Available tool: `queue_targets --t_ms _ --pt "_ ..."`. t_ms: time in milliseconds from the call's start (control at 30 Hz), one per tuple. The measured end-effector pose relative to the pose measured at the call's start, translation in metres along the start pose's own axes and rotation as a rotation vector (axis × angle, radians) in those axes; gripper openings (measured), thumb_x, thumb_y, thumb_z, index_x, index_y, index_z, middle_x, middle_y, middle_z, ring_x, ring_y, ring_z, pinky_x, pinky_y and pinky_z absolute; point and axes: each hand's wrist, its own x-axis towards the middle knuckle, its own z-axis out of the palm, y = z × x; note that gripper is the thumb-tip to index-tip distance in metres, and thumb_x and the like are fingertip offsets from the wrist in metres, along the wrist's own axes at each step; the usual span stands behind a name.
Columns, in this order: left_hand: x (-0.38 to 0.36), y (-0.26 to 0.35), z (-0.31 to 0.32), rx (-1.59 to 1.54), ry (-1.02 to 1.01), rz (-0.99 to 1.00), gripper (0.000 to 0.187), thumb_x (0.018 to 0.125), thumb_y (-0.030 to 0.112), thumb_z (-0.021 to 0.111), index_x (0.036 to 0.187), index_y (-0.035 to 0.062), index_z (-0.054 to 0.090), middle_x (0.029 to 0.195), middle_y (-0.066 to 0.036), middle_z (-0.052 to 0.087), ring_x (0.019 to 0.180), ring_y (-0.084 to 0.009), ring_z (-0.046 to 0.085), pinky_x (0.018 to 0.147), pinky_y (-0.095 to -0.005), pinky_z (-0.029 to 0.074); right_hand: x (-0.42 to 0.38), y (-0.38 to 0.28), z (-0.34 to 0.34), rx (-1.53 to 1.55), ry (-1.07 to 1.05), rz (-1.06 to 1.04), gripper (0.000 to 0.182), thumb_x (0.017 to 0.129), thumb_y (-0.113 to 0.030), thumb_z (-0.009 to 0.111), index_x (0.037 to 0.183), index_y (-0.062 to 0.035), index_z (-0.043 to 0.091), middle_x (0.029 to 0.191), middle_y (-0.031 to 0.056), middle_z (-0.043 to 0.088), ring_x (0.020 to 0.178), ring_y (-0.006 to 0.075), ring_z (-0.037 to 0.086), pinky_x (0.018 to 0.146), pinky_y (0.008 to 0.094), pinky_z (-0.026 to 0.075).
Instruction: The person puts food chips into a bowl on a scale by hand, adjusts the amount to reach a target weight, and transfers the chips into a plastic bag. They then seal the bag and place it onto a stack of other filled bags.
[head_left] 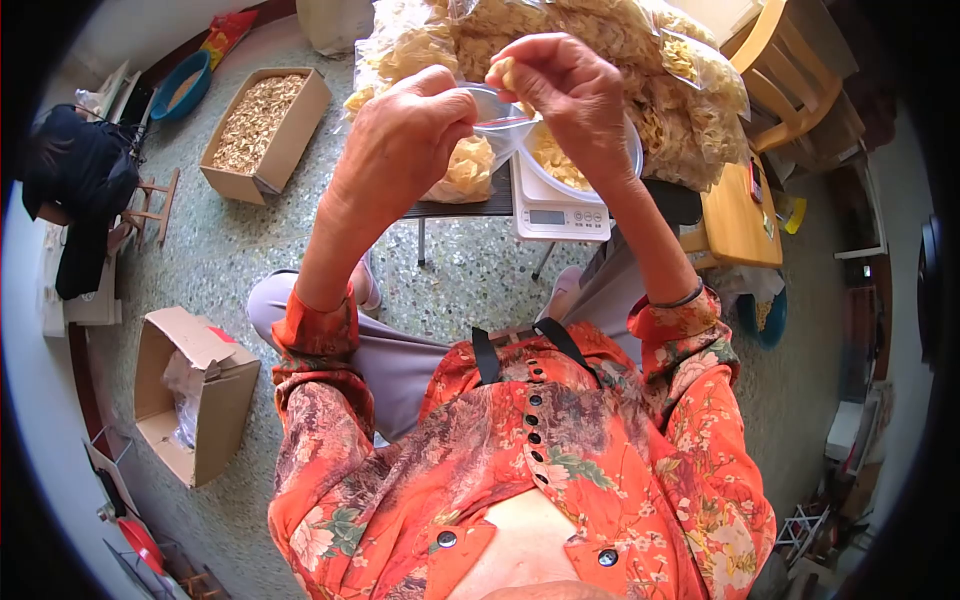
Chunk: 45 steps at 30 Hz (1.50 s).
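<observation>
Over the counter (455,209), the left hand (405,125) is pinching a clear bag (468,172) near its mouth, apparently steadying it, while the right hand's (572,95) grip is clamping a pale piece (503,72). Pale flakes are filling the bag's bottom; beside it, a scale (562,224) is supporting a bowl (637,150) of similar flakes within easy reach.

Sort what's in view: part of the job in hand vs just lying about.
Likely in the job:
- left hand at the clear bag
- right hand pinching a pale piece
- bowl
- scale
- filled bags

Apparently just lying about:
- box of brown pieces
- open carton
- blue basin
</observation>
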Motion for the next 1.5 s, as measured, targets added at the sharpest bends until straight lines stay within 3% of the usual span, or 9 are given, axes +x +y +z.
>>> queue_targets --t_ms 267,567,767,867,1000,1167,1233,1300,1500 --pt "-0.001 -0.001 -0.001 0.007 -0.003 0.001 0.005 0.087 0.006 0.073 0.088 0.0044 0.069 0.085 -0.011 0.063 0.076 -0.0297 0.066 0.066 -0.038 0.052 0.012 -0.007 0.008 0.179 -0.011 -0.059 0.012 0.1 -0.004 0.064 0.11 0.0017 0.066 0.104 0.0109 0.074 0.093 0.0161 0.073 0.087 0.0295 0.06" --pt "0.0 0.0 -0.001 -0.001 0.021 0.024 0.004 0.086 0.006 0.072 0.088 0.0043 0.069 0.084 -0.011 0.063 0.075 -0.0303 0.065 0.067 -0.0385 0.051 0.004 0.01 0.019 0.196 -0.01 0.079 0.013 0.1 -0.002 0.062 0.112 0.0018 0.059 0.099 0.0122 0.073 0.094 0.0173 0.074 0.087 0.0291 0.06" --pt "-0.001 -0.001 -0.004 -0.021 0.016 0.017 0.004 0.087 0.007 0.072 0.088 0.0043 0.068 0.084 -0.011 0.063 0.075 -0.031 0.064 0.066 -0.0391 0.051 0.006 0.0 0.007 -0.279 -0.11 -0.072 0.005 0.094 -0.006 0.071 0.099 -0.0031 0.068 0.093 0.0063 0.073 0.082 0.0122 0.07 0.075 0.0282 0.058" --pt "-0.002 -0.001 -0.003 -0.016 0.008 0.008 0.004 0.087 0.007 0.072 0.088 0.0041 0.068 0.084 -0.011 0.063 0.075 -0.031 0.064 0.066 -0.0391 0.051 0.005 -0.009 -0.007 -0.704 -0.27 -0.223 0.008 0.082 -0.005 0.076 0.088 -0.0098 0.074 0.089 0.007 0.071 0.08 0.0232 0.066 0.075 0.0357 0.055" --pt "-0.002 -0.003 0.0 -0.006 0.024 0.036 0.004 0.087 0.006 0.072 0.088 0.0038 0.068 0.084 -0.011 0.063 0.073 -0.0312 0.065 0.065 -0.0388 0.051 0.007 -0.013 -0.017 -0.974 -0.437 -0.425 0.016 0.081 -0.001 0.07 0.091 -0.0108 0.076 0.092 0.005 0.071 0.09 0.0274 0.064 0.083 0.0384 0.054" --pt "-0.003 -0.003 -0.001 -0.014 0.021 0.03 0.006 0.087 0.006 0.073 0.089 0.0024 0.068 0.084 -0.011 0.063 0.072 -0.0309 0.065 0.065 -0.0384 0.051 0.016 -0.013 -0.02 -0.938 -0.438 -0.531 0.02 0.088 0.0 0.063 0.099 -0.0087 0.076 0.094 0.0062 0.072 0.088 0.0246 0.067 0.083 0.0364 0.056" --pt "-0.003 -0.003 -0.002 -0.002 0.02 0.026 0.007 0.086 0.006 0.073 0.089 0.0015 0.068 0.085 -0.012 0.064 0.073 -0.0309 0.066 0.066 -0.0386 0.052 0.014 -0.021 -0.022 -0.511 -0.332 -0.079 0.021 0.094 0.0 0.059 0.103 -0.0063 0.076 0.096 0.0068 0.073 0.083 0.0189 0.068 0.078 0.0325 0.056" --pt "-0.004 -0.003 -0.002 0.001 0.019 0.025 0.008 0.086 0.006 0.073 0.089 0.0016 0.068 0.085 -0.012 0.064 0.073 -0.031 0.066 0.066 -0.0387 0.051 0.012 -0.022 -0.027 -0.527 -0.316 -0.148 0.018 0.096 -0.002 0.061 0.107 -0.0044 0.074 0.097 0.0073 0.074 0.08 0.0136 0.067 0.075 0.029 0.056" --pt "-0.003 -0.005 0.0 0.005 0.045 0.003 0.011 0.086 0.008 0.074 0.09 0.0025 0.065 0.085 -0.012 0.063 0.074 -0.0313 0.065 0.066 -0.0395 0.05 -0.003 -0.029 -0.032 -0.696 -0.453 -0.341 0.015 0.09 -0.009 0.073 0.104 -0.007 0.074 0.099 0.0081 0.073 0.079 0.0217 0.069 0.074 0.0346 0.057"
